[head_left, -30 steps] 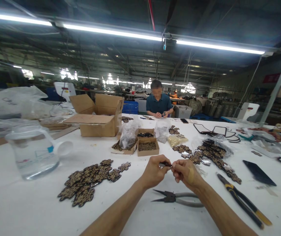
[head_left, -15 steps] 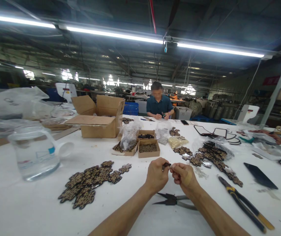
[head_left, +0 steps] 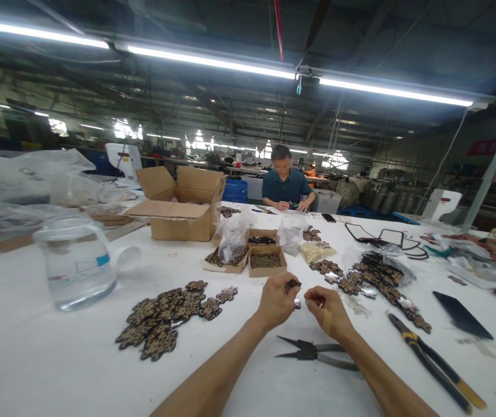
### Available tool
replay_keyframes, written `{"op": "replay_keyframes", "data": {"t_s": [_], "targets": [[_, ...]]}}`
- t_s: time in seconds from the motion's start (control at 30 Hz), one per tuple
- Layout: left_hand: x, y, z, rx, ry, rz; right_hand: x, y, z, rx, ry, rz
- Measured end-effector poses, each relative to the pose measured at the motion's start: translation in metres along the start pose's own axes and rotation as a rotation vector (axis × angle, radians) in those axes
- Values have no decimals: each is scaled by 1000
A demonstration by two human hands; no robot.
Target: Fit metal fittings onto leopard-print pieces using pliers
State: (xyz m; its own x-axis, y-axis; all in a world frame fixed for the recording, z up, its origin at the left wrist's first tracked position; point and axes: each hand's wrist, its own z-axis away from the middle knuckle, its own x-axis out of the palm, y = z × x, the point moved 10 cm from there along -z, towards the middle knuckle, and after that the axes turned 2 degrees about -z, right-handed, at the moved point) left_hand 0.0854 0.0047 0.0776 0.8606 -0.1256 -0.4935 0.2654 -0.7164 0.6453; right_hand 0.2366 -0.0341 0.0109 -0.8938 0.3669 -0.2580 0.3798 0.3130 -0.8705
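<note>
My left hand pinches a small dark patterned piece above the white table. A shiny bit shows just below it, between the hands. To its right, my right hand has its fingers bent together at the tips; whatever they hold, if anything, is too small to make out. Black-jawed pliers lie with jaws apart below the hands. Leopard-patterned patches are piled to the left, and more patches lie to the right beside clear plastic.
Small boxes of metal parts stand beyond my hands, near an open carton. A water jug is at left. Large pliers and a dark flat device lie at right. A person sits opposite.
My hands have moved apart, and the dark piece stays in my left hand. The view has shifted slightly to the left. The person opposite has moved a hand outward.
</note>
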Motion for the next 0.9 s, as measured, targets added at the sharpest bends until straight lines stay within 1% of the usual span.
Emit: {"op": "replay_keyframes", "data": {"t_s": [0.2, 0.37, 0.5, 0.7, 0.8, 0.9], "targets": [[-6, -14, -1, -30, 33, -57, 40, -8, 16, -155, -215, 331], [-9, -17, -1, -46, 49, -45, 62, -15, 19, -214, -287, 496], [-12, -23, -4, -54, 48, 31, 67, -11, 14, -169, -282, 552], [-11, -36, -7, -58, 34, 173, 73, 6, 2, -92, -331, 608], [-10, -41, -7, -70, 35, 187, 74, 11, -1, -89, -342, 610], [-9, -43, -7, -78, 28, 186, 73, 9, 3, -108, -334, 602]]}}
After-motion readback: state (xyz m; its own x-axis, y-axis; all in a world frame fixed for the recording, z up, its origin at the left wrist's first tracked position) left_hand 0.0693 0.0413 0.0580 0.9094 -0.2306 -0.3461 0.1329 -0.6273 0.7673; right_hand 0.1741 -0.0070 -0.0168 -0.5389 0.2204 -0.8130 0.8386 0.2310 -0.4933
